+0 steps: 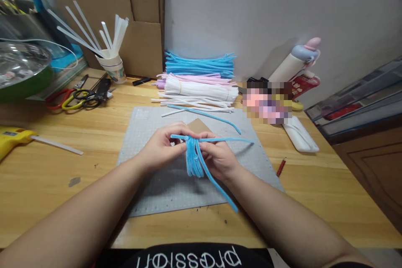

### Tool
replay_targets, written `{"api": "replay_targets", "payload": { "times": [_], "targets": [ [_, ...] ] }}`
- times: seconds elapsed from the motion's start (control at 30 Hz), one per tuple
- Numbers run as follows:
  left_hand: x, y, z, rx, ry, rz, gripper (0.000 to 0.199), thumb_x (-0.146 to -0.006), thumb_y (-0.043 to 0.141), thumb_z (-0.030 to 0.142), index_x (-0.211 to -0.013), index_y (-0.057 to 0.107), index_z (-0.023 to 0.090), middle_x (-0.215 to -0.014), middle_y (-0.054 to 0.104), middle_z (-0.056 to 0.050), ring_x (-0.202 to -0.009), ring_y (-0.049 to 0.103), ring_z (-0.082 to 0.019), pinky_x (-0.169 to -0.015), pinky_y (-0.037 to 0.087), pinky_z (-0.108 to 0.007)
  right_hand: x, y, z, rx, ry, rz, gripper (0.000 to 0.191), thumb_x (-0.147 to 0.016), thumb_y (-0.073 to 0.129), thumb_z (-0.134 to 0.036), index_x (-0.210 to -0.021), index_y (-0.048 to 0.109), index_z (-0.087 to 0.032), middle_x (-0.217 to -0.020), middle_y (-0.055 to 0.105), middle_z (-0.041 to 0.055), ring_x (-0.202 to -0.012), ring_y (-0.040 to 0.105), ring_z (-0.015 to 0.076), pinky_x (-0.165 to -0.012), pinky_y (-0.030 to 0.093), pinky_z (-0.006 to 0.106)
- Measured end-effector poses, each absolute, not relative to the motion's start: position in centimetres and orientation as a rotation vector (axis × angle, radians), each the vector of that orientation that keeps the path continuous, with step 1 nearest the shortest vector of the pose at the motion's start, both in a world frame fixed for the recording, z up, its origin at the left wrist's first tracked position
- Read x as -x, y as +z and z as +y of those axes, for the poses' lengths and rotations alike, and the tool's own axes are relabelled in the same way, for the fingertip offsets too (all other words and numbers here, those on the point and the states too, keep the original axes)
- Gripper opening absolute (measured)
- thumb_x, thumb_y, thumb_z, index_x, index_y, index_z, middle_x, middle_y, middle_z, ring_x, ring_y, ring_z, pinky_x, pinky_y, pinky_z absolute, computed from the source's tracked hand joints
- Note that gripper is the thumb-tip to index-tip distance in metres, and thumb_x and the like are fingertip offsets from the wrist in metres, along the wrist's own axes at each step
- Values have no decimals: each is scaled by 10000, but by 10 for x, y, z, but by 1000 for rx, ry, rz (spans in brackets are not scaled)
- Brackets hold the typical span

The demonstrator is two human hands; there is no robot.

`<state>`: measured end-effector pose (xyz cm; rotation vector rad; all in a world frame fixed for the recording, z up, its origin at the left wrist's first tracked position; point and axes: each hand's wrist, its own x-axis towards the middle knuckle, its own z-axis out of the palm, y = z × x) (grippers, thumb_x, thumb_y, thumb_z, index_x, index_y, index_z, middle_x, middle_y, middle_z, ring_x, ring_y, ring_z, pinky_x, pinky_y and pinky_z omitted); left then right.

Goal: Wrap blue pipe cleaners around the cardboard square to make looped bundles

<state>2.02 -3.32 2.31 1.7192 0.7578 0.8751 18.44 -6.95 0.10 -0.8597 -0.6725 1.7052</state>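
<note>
A wound coil of blue pipe cleaners (194, 161) hangs between my hands above the grey cutting mat (150, 192). My left hand (166, 142) pinches its upper left side, where a short blue end sticks out. On the other side, my right hand (220, 157) has its fingers closed on the coil's top right. One long blue strand runs out to the right past that hand, and another hangs down toward the front. Behind the hands lies a loose blue pipe cleaner (216, 117) on the mat, near a brown cardboard piece (199, 125).
Bundles of blue pipe cleaners (201, 66) and white pipe cleaners (201, 87) lie at the back. To the left are scissors (83, 97), a cup of white sticks (113, 67) and a yellow glue gun (15, 136). A red pencil (282, 167) and white tissue pack (300, 136) lie right.
</note>
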Motion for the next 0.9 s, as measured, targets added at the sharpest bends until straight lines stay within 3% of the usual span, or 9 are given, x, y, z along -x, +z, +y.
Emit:
{"api": "replay_targets", "payload": {
  "times": [0.27,0.47,0.63,0.9],
  "targets": [
    [-21,19,-34,-1729,949,748,115,-803,641,234,-877,717,188,-844,601,-50,-820,576,-178,-688,452,-270,-181,4,-73,874,1656,-721,267,-676,765,-417,-708,631,-188,-596,605,-25,-526,539,110,-518,466,238],
    [-21,19,-33,-1822,950,750,175,-788,647,189,-960,677,187,-921,627,-57,-839,580,-172,-725,470,-269,-180,-4,-73,983,1552,-678,294,-642,798,-416,-731,650,-178,-646,639,-12,-537,547,115,-489,435,239],
    [-21,17,-31,-1789,996,711,123,-773,660,202,-883,705,170,-841,633,-53,-811,591,-176,-699,463,-271,-182,-1,-73,994,1496,-779,307,-657,783,-441,-729,658,-170,-634,631,-9,-554,553,116,-516,435,237],
    [-21,16,-31,-1674,965,720,132,-780,670,270,-861,690,168,-823,618,-40,-767,584,-162,-651,450,-253,-182,-1,-75,904,1623,-771,247,-679,790,-323,-809,626,-192,-677,636,-36,-570,541,97,-534,421,222]
  ]
}}
